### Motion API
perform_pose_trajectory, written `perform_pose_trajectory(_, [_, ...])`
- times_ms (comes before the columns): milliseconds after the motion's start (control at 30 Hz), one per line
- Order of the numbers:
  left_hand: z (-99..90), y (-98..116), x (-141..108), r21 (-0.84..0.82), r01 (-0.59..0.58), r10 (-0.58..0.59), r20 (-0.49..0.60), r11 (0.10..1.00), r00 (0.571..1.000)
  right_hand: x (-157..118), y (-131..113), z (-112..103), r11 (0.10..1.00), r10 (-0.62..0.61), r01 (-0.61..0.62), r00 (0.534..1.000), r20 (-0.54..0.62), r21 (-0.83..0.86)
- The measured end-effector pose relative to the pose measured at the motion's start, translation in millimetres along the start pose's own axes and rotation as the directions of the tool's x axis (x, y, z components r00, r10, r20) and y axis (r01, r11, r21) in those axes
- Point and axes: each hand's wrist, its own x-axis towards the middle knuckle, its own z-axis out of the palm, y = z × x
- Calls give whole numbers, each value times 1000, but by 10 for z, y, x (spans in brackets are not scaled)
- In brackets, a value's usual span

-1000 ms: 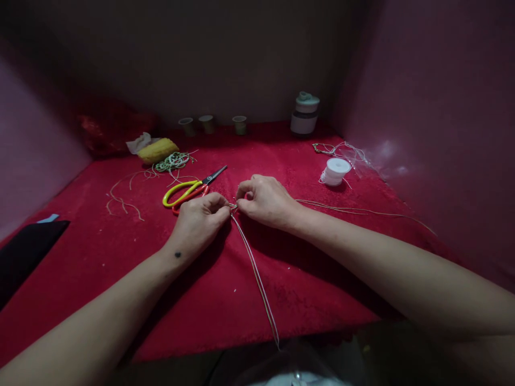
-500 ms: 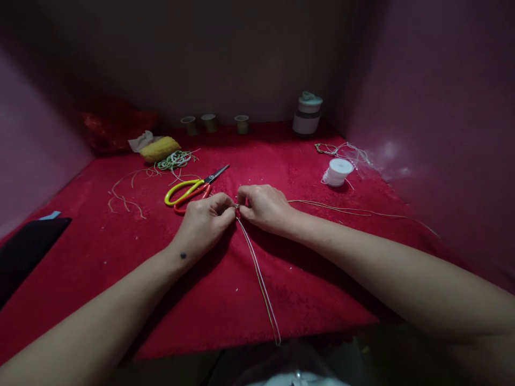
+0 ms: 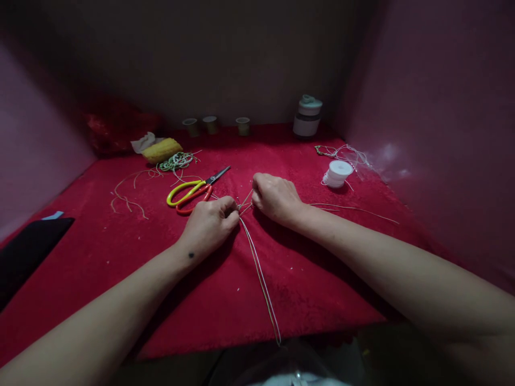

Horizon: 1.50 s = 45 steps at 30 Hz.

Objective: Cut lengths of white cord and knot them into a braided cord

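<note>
Between thumb and forefinger, my left hand (image 3: pixel 215 219) pinches thin cords near a small knot. My right hand (image 3: pixel 276 197) is closed on tan cord a short way to the right, and strands stretch between the two hands. From the knot, white and tan cords (image 3: pixel 260 276) run down to the table's front edge. Other tan cord ends (image 3: pixel 354 207) trail out past my right wrist. Scissors (image 3: pixel 198 188) with one yellow and one red handle lie just beyond my left hand, blades pointing away to the right.
A white thread spool (image 3: pixel 338 173) stands at right, near tangled cord (image 3: pixel 341 152). Behind are a lidded jar (image 3: pixel 308 118) and several small cups (image 3: pixel 243 126). At left lie a yellow bundle (image 3: pixel 162 150), green-white cords (image 3: pixel 177 161), loose tan cord (image 3: pixel 127 199) and a black object (image 3: pixel 32 252).
My right hand has moved away from the left, up and to the right, drawing strands out between them. The trailing cord ends on the right have pulled inward. My left hand keeps its pinch.
</note>
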Motion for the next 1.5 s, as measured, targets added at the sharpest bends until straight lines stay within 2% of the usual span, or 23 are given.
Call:
perform_pose_trajectory(200, [3,-13,28,34,-13,13,16,999,1000,62,172,-78,986,99,-115,987,-129,-122])
perform_pose_trajectory(333, [4,-30,34,34,-20,20,24,999,1000,86,351,-248,970,179,-207,962,-209,-125])
perform_pose_trajectory(433, [5,-40,27,24,-19,19,24,1000,1000,64,566,-439,953,255,-291,918,-304,-82])
perform_pose_trajectory(533, [1,-37,25,13,-11,10,25,1000,1000,-20,821,-660,916,359,-401,846,-395,-24])
perform_pose_trajectory(600, [-5,-31,29,-5,-4,4,32,1000,999,-108,949,-813,859,447,-507,808,-384,-67])
perform_pose_trajectory(700, [-16,-25,36,-36,3,-2,43,999,999,-258,968,-1006,740,569,-618,785,-245,-263])
perform_pose_trajectory(767, [-21,-25,38,-49,5,-2,49,999,999,-335,846,-1059,756,520,-594,800,-299,-274])
perform_pose_trajectory(833, [-24,-27,35,-61,3,1,54,998,999,-363,650,-1021,893,354,-429,855,-380,-134])
perform_pose_trajectory(867, [-24,-28,32,-66,0,3,54,998,999,-354,542,-968,963,249,-270,903,-351,-11])
perform_pose_trajectory(900, [-24,-28,29,-71,-3,7,52,997,999,-330,437,-897,982,167,-132,942,-290,137])
perform_pose_trajectory(933, [-23,-29,26,-78,-6,10,48,997,999,-293,340,-815,967,89,-38,977,-191,254])
perform_pose_trajectory(967, [-23,-29,22,-89,-9,13,42,996,999,-247,255,-728,943,37,3,993,-112,334])
perform_pose_trajectory(1100, [-23,-35,16,-128,-18,22,26,992,999,-49,44,-441,862,-23,-46,991,129,505])
perform_pose_trajectory(1267, [-27,-59,23,-185,-10,19,51,983,999,88,-58,-297,806,-72,-169,923,379,567])
perform_pose_trajectory(1367, [-32,-58,28,-208,8,4,59,978,998,131,-74,-239,816,-95,-178,898,431,550])
perform_pose_trajectory(1500, [-41,-37,34,-240,32,-12,82,970,997,158,-52,-167,814,-150,-134,892,427,566])
